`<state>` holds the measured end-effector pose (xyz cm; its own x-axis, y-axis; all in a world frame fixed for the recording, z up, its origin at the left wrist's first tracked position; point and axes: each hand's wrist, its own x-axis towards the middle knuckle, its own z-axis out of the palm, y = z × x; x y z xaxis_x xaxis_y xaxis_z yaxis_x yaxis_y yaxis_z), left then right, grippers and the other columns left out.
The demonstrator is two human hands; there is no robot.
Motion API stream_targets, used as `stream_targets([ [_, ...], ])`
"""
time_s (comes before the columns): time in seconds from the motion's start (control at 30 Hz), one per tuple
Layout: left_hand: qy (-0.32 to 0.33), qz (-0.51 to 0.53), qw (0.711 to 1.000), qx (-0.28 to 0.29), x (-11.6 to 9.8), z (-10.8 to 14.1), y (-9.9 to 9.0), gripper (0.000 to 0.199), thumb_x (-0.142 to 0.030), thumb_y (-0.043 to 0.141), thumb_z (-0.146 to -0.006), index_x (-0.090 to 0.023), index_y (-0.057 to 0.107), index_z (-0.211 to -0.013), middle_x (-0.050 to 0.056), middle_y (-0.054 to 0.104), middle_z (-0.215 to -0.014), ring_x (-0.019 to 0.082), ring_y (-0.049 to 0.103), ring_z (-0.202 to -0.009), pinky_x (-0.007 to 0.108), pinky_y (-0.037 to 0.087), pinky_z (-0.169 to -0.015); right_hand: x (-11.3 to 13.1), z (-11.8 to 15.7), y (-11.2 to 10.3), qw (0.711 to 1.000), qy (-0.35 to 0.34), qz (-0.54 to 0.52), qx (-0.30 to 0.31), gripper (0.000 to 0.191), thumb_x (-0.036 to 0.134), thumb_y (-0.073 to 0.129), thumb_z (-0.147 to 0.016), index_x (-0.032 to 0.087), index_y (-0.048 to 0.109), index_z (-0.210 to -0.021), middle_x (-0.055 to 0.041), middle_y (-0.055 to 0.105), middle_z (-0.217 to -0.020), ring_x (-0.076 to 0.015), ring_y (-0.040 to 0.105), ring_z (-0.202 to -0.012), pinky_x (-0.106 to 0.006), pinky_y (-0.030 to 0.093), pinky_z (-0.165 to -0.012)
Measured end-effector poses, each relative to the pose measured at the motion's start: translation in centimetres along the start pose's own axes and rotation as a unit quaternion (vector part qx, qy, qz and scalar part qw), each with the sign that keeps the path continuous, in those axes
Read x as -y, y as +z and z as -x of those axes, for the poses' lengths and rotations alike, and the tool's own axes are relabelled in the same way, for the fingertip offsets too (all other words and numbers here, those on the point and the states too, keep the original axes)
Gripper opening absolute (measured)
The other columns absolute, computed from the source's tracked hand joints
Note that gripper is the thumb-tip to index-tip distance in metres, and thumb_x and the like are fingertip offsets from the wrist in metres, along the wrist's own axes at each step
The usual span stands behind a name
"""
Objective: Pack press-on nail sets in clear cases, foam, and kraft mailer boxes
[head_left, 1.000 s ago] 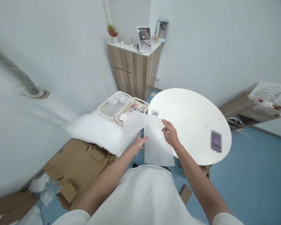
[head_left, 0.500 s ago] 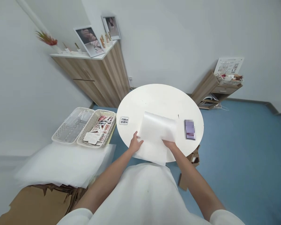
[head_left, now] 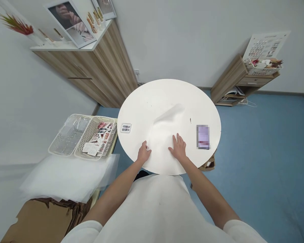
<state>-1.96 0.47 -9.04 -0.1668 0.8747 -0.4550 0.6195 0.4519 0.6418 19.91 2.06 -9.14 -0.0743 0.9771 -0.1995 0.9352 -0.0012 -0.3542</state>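
A thin white translucent sheet (head_left: 162,138) lies on the round white table (head_left: 157,92) in front of me. Its far edge lifts in a curled fold, and its other borders blend into the tabletop. At the sheet's left side rests my left hand (head_left: 144,153), thumb and forefinger apart, gripping nothing that I can see. My right hand (head_left: 178,147) is spread open, palm down, over the sheet's right part. A small clear case with dark round pieces (head_left: 126,128) sits near the table's left edge. To the right of my right hand lies a blurred purple item (head_left: 203,136).
Left of the table stand a basket of printed cards (head_left: 97,141) and a basket of clear plastic packs (head_left: 69,135). Nearer are stacked white sheets (head_left: 63,175) and brown cardboard (head_left: 40,221). A wooden cabinet (head_left: 108,64) and a small shelf unit (head_left: 233,79) stand by the wall.
The sheet has come down flatter onto the table, with its raised fold now lower. My right hand has come out from beneath the fold and spread on top. The view has tilted downward.
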Motion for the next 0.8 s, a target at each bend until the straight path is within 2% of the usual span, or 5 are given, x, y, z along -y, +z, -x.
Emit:
stream_targets([
  [0.2,0.088,-0.131,0.987,-0.025,-0.5,1.2,0.4,0.060,-0.019,0.050,-0.074,-0.018,0.028,-0.130,0.013,0.038,-0.129,0.026,0.037,-0.117,0.038,0.031,-0.094,-0.3,-0.3,0.4,0.995,-0.053,0.018,0.086,0.056,0.030,0.051,-0.076,0.022,0.031,-0.128,-0.0105,0.017,-0.143,-0.0266,0.010,-0.131,-0.051,0.013,-0.099],
  [0.3,0.142,-0.186,0.972,0.007,-0.9,1.8,0.4,0.050,-0.020,0.048,-0.076,-0.024,0.038,-0.125,0.008,0.032,-0.136,0.027,0.026,-0.125,0.040,0.021,-0.101,-0.7,-1.3,0.0,0.993,-0.067,0.012,0.101,0.057,0.029,0.051,-0.076,0.023,0.029,-0.129,-0.0103,0.016,-0.144,-0.0261,0.009,-0.132,-0.052,0.011,-0.099],
  [0.4,0.147,-0.219,0.964,0.037,-1.3,2.0,0.4,0.043,-0.020,0.045,-0.078,-0.026,0.044,-0.121,0.006,0.033,-0.137,0.026,0.021,-0.128,0.041,0.017,-0.102,-0.9,-2.2,-0.4,0.990,-0.077,0.013,0.115,0.057,0.028,0.050,-0.077,0.023,0.028,-0.129,-0.0096,0.013,-0.144,-0.0256,0.007,-0.132,-0.052,0.010,-0.099],
  [0.57,0.142,-0.223,0.963,0.051,-1.3,1.6,0.3,0.042,-0.020,0.046,-0.078,-0.026,0.045,-0.119,0.006,0.033,-0.137,0.027,0.019,-0.129,0.043,0.016,-0.102,-0.9,-2.5,-0.4,0.990,-0.083,0.015,0.116,0.058,0.027,0.049,-0.078,0.023,0.026,-0.130,-0.0094,0.010,-0.145,-0.0258,0.006,-0.132,-0.053,0.010,-0.099],
  [0.8,0.201,-0.209,0.956,0.030,-0.2,1.0,0.5,0.040,-0.019,0.045,-0.078,-0.023,0.046,-0.118,0.012,0.034,-0.136,0.029,0.022,-0.128,0.045,0.015,-0.100,-0.8,-1.9,-0.4,0.992,-0.068,0.021,0.105,0.057,0.026,0.047,-0.078,0.022,0.026,-0.131,-0.0104,0.011,-0.145,-0.0272,0.008,-0.132,-0.054,0.012,-0.098],
])
